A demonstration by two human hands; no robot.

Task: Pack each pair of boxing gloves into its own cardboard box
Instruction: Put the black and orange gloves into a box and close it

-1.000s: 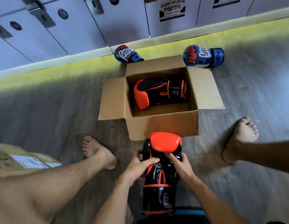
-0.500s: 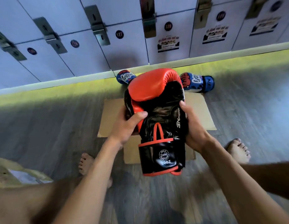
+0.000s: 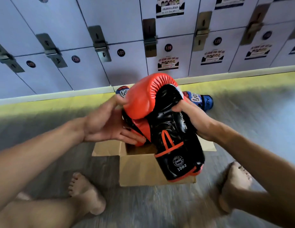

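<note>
I hold a black and orange boxing glove (image 3: pixel 168 129) in the air above the open cardboard box (image 3: pixel 143 168), cuff down and slightly tilted. My right hand (image 3: pixel 193 119) grips its right side. My left hand (image 3: pixel 109 124) presses flat against its left side, thumb on the orange padding. The box's inside is mostly hidden behind the glove; the other black and orange glove is not visible. Two blue patterned gloves lie beyond the box by the lockers, one (image 3: pixel 121 92) on the left, one (image 3: pixel 199 100) on the right, both partly covered.
A wall of pale numbered lockers (image 3: pixel 120 53) runs along the back above a yellow floor strip (image 3: pixel 44 106). My bare feet (image 3: pixel 87 195) (image 3: pixel 234 183) rest on the grey wood floor on either side of the box.
The glove has risen from the floor in front of the box to above it and now tilts. My left hand has shifted from gripping to lying flat against its side.
</note>
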